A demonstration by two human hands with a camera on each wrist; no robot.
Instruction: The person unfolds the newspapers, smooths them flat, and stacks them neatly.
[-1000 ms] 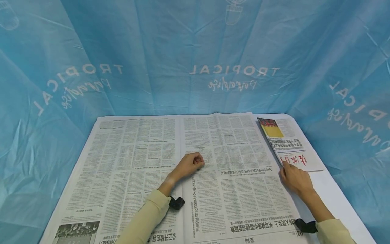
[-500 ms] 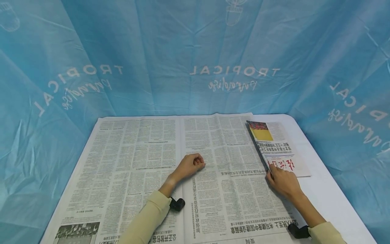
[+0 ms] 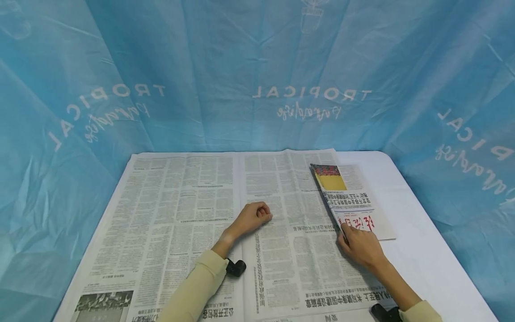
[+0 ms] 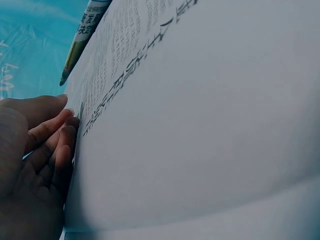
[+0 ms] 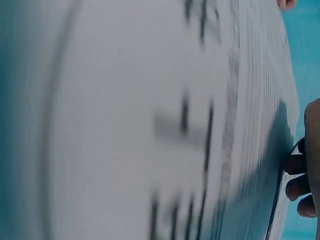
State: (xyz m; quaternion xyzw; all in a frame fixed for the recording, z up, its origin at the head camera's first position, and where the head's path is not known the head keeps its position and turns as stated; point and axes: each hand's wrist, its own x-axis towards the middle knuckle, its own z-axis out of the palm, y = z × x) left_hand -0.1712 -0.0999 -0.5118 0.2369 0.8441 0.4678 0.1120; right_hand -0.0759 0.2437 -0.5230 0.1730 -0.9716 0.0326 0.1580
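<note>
A folded newspaper (image 3: 349, 197), with a yellow-and-red picture and a red title, lies tilted over the right part of an open newspaper spread (image 3: 189, 203). At its near left corner my right hand (image 3: 363, 247) grips the folded edge, thumb on one side. In the right wrist view only part of that hand (image 5: 306, 175) shows at the right edge, and print is blurred. My left hand (image 3: 250, 218) rests on the spread near its middle fold, fingers loosely curled around nothing. The left wrist view shows this hand (image 4: 42, 150) beside the paper.
A white table (image 3: 418, 250) shows to the right of the spread. Blue printed curtain (image 3: 257, 120) hangs around the back and sides. Black wrist cameras sit at the left (image 3: 236, 268) and right (image 3: 385, 313) cuffs.
My right hand has drawn the folded newspaper leftward and slightly nearer, from the table's right side onto the spread. The left hand has stayed in place.
</note>
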